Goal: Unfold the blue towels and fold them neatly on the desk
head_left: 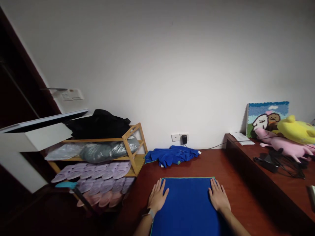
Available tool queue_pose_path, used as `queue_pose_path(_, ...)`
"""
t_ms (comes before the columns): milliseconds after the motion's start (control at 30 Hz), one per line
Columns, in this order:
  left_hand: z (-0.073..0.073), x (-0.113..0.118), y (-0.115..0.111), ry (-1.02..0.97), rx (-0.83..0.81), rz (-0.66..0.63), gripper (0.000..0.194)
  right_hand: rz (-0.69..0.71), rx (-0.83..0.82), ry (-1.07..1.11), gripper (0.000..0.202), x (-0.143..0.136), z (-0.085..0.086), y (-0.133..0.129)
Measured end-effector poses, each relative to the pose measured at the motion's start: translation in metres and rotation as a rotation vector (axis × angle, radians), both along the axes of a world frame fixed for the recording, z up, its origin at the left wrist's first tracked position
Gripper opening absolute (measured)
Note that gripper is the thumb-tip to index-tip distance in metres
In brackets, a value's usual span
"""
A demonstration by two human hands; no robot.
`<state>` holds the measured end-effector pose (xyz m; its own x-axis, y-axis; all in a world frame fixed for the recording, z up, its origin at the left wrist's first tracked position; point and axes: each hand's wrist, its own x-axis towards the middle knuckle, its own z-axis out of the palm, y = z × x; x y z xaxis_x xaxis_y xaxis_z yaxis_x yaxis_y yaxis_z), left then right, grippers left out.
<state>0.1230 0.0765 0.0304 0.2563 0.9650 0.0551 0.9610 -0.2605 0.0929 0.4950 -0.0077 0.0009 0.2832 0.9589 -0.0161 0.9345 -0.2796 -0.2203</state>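
While the left hand [157, 197] presses near the far left corner of a flat blue cloth [188, 206], the right hand [220, 198] does the same near the far right corner. Both hands are unclenched, palms down, fingers stretched forward, each thumb spread inward over the fabric; neither grips anything. The cloth lies spread between them on the reddish-brown surface [209, 167], its green-edged far side running straight across. Beyond it, against the wall, rests a crumpled blue bundle [172, 156]. A watch [149, 213] circles the left wrist.
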Motion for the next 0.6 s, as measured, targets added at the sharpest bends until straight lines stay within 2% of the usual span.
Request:
queue_pose_path(100, 0.001, -0.013, -0.001, 0.009, 0.074, 0.033, 0.067, -0.001, -0.01, 0.004, 0.07, 0.0, 0.002, 0.0)
queue_pose_path(167, 0.005, -0.004, -0.006, -0.017, 0.168, 0.0, 0.064, 0.0, -0.017, 0.003, 0.07, -0.001, 0.003, -0.001)
queue_pose_path(267, 0.012, 0.044, -0.03, -0.081, 0.221, -0.15, 0.061, 0.002, -0.017, -0.006, 0.07, -0.001, 0.006, -0.002)
queue_pose_path(367, 0.013, 0.116, -0.066, -0.152, 0.126, -0.389, 0.063, 0.002, -0.033, -0.013, 0.07, -0.001, 0.011, -0.004)
queue_pose_path(467, 0.007, 0.172, -0.099, -0.224, 0.022, -0.487, 0.068, 0.001, -0.058, -0.017, 0.07, -0.001, 0.015, -0.005)
queue_pose_path(533, 0.0, 0.184, -0.112, -0.237, -0.034, -0.468, 0.071, 0.0, -0.059, -0.02, 0.069, -0.001, 0.016, -0.005)
queue_pose_path(600, -0.005, 0.175, -0.115, -0.222, -0.055, -0.417, 0.072, 0.003, -0.046, -0.015, 0.07, -0.001, 0.015, -0.005)
